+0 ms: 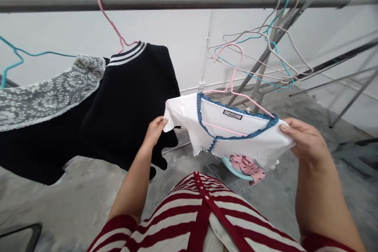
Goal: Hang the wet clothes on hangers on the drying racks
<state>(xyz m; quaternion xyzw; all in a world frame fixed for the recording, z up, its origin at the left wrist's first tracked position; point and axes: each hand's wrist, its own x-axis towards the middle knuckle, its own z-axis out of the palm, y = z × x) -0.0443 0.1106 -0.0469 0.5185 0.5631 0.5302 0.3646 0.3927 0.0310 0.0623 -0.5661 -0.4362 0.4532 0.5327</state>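
Observation:
A white short-sleeved top [236, 145] with blue ruffled trim is stretched between my hands. Inside its neckline sits a pink hanger [232, 80], whose hook stands free below the rail. My left hand [155, 130] pinches the edge of one sleeve. On the other side, my right hand [307, 139] grips the top near the shoulder and sleeve, thumb on the front. Left of the top, a black garment [132, 98] with a striped collar hangs close to my left hand.
A metal rail [177, 2] runs across the view. Grey and blue hangers [262, 39] hang at its right, beside folding-rack legs [262, 59]. At the left is a black garment with a lace collar [53, 90]. A light-blue basin [228, 165] with pink spotted cloth [246, 167] stands on the floor.

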